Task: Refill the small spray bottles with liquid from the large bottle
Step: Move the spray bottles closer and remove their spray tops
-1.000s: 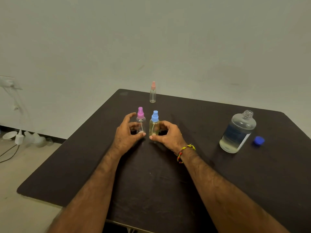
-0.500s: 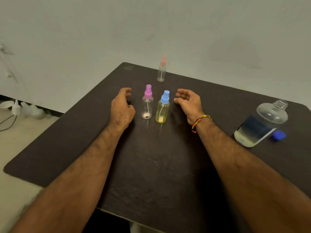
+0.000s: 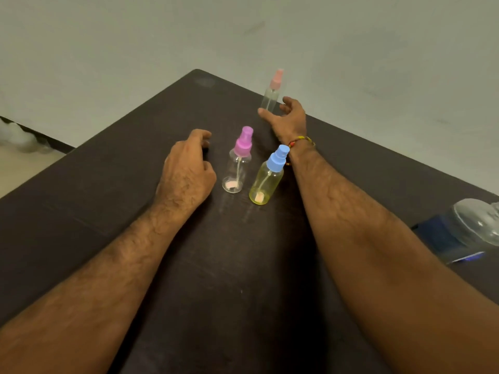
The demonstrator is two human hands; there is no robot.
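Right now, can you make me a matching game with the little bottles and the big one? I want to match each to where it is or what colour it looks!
Things:
1. purple-capped bottle
2. blue-capped bottle
3. pink-capped bottle
4. large bottle

Clues:
A. at the picture's right edge, partly cut off
B. yellowish body
C. farthest back, by the open right hand
D. clear body, next to the left hand

Pairs: 1-D, 2-B, 3-C, 4-A
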